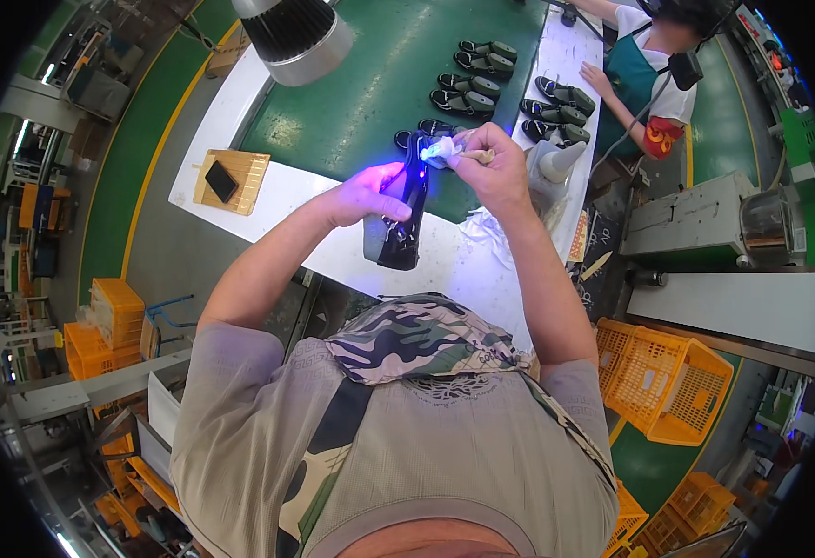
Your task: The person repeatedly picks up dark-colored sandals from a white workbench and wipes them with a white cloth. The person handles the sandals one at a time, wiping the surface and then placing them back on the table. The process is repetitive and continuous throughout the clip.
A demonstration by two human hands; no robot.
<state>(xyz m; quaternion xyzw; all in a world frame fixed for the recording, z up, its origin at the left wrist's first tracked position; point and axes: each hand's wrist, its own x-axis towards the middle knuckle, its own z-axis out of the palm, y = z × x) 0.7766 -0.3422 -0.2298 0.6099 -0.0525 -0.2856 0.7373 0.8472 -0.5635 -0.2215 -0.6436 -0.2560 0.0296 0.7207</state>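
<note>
My left hand [368, 197] is closed round the side of a glossy black shoe [412, 209], held up above the white table edge. A greenish shoe last seems to fill the shoe, and its heel end points toward me. My right hand [496, 170] pinches a crumpled white cloth [442, 151] against the shoe's toe end. A thin tan stick-like piece also shows in its fingers; its kind is unclear. Blue-violet light falls on the cloth, the toe and my left fingers. Just beyond the toe, another black shoe [435, 127] rests on the green surface.
Several black shoes on lasts stand in rows on the green belt [352, 112] and the white right-hand ledge. A lamp [294, 42] hangs above. A phone [221, 181] lies on a wooden board at left, a white bottle [559, 160] stands right. A co-worker [649, 84] works at far right.
</note>
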